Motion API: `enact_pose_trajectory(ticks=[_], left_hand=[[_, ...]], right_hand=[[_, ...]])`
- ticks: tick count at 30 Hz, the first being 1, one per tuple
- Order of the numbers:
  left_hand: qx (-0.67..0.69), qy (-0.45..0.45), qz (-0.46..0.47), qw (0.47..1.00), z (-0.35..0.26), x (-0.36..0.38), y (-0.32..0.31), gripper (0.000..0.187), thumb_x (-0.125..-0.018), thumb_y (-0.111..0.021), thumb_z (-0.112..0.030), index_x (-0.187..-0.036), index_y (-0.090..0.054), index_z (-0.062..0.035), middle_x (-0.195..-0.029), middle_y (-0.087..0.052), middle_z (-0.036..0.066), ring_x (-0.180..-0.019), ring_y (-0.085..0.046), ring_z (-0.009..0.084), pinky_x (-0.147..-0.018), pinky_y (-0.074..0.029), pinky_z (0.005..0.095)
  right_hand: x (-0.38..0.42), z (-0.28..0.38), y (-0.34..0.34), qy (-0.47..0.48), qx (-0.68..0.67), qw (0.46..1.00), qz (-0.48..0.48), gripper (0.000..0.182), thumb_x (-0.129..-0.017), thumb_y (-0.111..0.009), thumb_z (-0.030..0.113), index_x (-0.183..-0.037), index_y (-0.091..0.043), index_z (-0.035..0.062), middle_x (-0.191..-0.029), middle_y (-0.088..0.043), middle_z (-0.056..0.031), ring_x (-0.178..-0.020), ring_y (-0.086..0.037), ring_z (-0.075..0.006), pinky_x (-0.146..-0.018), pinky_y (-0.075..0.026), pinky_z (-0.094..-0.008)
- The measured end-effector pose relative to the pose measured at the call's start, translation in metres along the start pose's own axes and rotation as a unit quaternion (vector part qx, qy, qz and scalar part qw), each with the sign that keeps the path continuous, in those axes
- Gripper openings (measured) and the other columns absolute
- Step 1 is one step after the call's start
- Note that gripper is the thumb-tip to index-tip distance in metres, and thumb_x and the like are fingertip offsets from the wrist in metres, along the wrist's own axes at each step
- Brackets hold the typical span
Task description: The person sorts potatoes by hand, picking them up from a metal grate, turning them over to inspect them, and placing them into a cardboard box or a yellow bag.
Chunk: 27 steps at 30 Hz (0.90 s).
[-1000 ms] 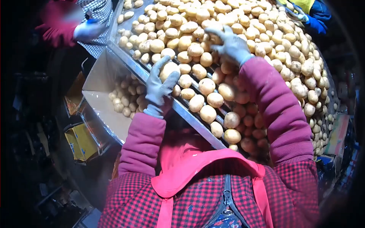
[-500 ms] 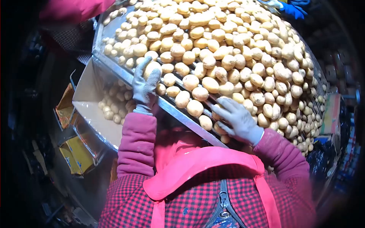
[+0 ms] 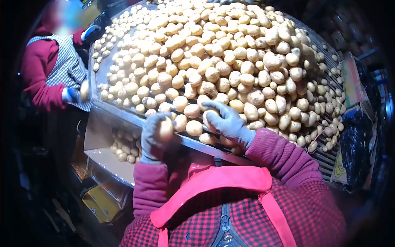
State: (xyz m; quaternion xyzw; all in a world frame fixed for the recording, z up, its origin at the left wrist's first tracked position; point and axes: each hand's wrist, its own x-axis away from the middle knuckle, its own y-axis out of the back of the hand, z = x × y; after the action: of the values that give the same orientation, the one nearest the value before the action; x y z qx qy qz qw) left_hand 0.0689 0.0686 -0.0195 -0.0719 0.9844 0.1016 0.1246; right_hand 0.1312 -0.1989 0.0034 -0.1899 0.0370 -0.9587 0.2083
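Observation:
Several potatoes lie heaped on a slatted metal table [image 3: 197, 145]. My left hand [image 3: 155, 138], in a grey glove, is closed round a potato [image 3: 166, 129] at the table's front edge, above a carton. To its right, my gloved right hand [image 3: 228, 123] has its fingers curled over another potato [image 3: 210, 118] at the front of the heap. Between my hands a few loose potatoes [image 3: 194, 128] rest close to the metal rim.
At the upper left a co-worker [image 3: 55, 70] in blue-and-white gloves holds a potato [image 3: 84, 90]. A carton [image 3: 107, 158] with small potatoes stands below the front rim. A yellow box [image 3: 101, 202] is at lower left, black plastic [image 3: 357, 144] at the right.
The view has shifted, showing more of the co-worker. My left hand has closed round its potato near the rim. My right hand has moved left and curled over a potato.

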Motion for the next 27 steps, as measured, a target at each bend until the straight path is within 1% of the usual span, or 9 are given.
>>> enact_pose_trajectory(ticks=[2, 4, 6, 9, 10, 12, 14, 16, 27], left_hand=[[-0.074, -0.055, 0.097, 0.991, -0.042, 0.002, -0.021, 0.037, -0.089, -0.072, -0.008, -0.123, -0.063, 0.0013, -0.11, -0.071, 0.012, -0.096, -0.069, 0.0195, -0.085, -0.055, 0.0325], [0.315, 0.255, 0.054, 0.913, -0.053, 0.0, -0.036, 0.037, -0.1, -0.06, -0.014, -0.133, -0.061, 0.0034, -0.11, -0.07, 0.011, -0.095, -0.068, 0.0172, -0.084, -0.056, 0.0316], [0.264, 0.202, 0.039, 0.942, -0.046, -0.006, -0.042, 0.046, -0.104, -0.058, -0.025, -0.14, -0.056, 0.0036, -0.121, -0.067, 0.012, -0.105, -0.068, 0.021, -0.087, -0.059, 0.0339], [0.226, 0.164, -0.01, 0.96, -0.025, -0.011, -0.028, 0.042, -0.107, -0.052, -0.024, -0.137, -0.058, 0.0041, -0.127, -0.064, 0.011, -0.11, -0.066, 0.0197, -0.091, -0.059, 0.0354], [0.298, 0.16, -0.024, 0.941, -0.024, -0.01, -0.023, 0.038, -0.106, -0.053, -0.018, -0.137, -0.059, 0.0036, -0.129, -0.064, 0.011, -0.111, -0.066, 0.0186, -0.091, -0.059, 0.034], [0.268, 0.142, -0.054, 0.951, -0.021, -0.006, -0.022, 0.044, -0.107, -0.052, -0.025, -0.14, -0.056, 0.0035, -0.129, -0.062, 0.012, -0.112, -0.065, 0.0212, -0.09, -0.06, 0.0371], [0.27, 0.135, -0.062, 0.951, -0.014, -0.004, -0.02, 0.047, -0.107, -0.051, -0.029, -0.141, -0.055, 0.0038, -0.13, -0.061, 0.012, -0.112, -0.065, 0.0225, -0.09, -0.06, 0.0385], [0.304, 0.15, -0.056, 0.939, -0.01, -0.005, -0.019, 0.047, -0.107, -0.051, -0.029, -0.14, -0.056, 0.0041, -0.129, -0.062, 0.013, -0.11, -0.065, 0.0226, -0.09, -0.059, 0.0388], [0.239, 0.139, -0.017, 0.961, -0.014, -0.011, -0.018, 0.048, -0.106, -0.054, -0.029, -0.142, -0.054, 0.0029, -0.116, -0.066, 0.013, -0.103, -0.067, 0.0214, -0.092, -0.057, 0.035]], right_hand=[[-0.002, 0.017, 0.001, 0.225, 0.185, 0.954, -0.072, 0.042, -0.099, -0.063, 0.02, -0.139, -0.062, 0.0074, -0.129, -0.065, -0.018, -0.119, -0.065, -0.0295, -0.101, -0.052, -0.0403], [-0.003, 0.033, 0.005, 0.314, 0.366, 0.874, -0.064, 0.039, -0.097, -0.062, 0.019, -0.134, -0.063, 0.0067, -0.127, -0.064, -0.0208, -0.117, -0.064, -0.036, -0.099, -0.053, -0.0427], [0.0, 0.047, 0.017, 0.26, 0.455, 0.851, 0.033, 0.035, -0.094, -0.065, 0.022, -0.126, -0.068, 0.0072, -0.121, -0.067, -0.0192, -0.113, -0.066, -0.0383, -0.099, -0.052, -0.0462], [-0.002, 0.068, 0.074, 0.421, 0.497, 0.751, -0.112, 0.033, -0.092, -0.068, 0.022, -0.12, -0.069, 0.0049, -0.113, -0.071, -0.0167, -0.108, -0.068, -0.036, -0.097, -0.054, -0.0461], [0.005, 0.101, 0.088, 0.4, 0.448, 0.776, -0.192, 0.033, -0.092, -0.068, 0.019, -0.122, -0.069, 0.0048, -0.115, -0.071, -0.0177, -0.108, -0.068, -0.0375, -0.1, -0.052, -0.0478], [-0.02, 0.111, 0.158, 0.408, 0.557, 0.64, -0.337, 0.048, -0.09, -0.072, 0.024, -0.135, -0.063, 0.0093, -0.129, -0.065, -0.0177, -0.121, -0.06, -0.0379, -0.105, -0.048, -0.0487], [-0.03, 0.133, 0.2, 0.229, 0.686, 0.546, -0.423, 0.051, -0.093, -0.069, 0.037, -0.14, -0.061, 0.0196, -0.138, -0.061, -0.0167, -0.131, -0.056, -0.0363, -0.11, -0.047, -0.0471], [-0.046, 0.164, 0.219, 0.036, 0.678, 0.618, -0.396, 0.057, -0.092, -0.066, 0.048, -0.142, -0.061, 0.0207, -0.133, -0.066, -0.0163, -0.124, -0.063, -0.034, -0.106, -0.05, -0.0479], [-0.078, 0.232, 0.201, -0.125, 0.762, 0.618, -0.15, 0.074, -0.081, -0.072, 0.064, -0.128, -0.071, 0.0076, -0.129, -0.071, -0.0175, -0.123, -0.066, -0.0327, -0.105, -0.05, -0.0427]])
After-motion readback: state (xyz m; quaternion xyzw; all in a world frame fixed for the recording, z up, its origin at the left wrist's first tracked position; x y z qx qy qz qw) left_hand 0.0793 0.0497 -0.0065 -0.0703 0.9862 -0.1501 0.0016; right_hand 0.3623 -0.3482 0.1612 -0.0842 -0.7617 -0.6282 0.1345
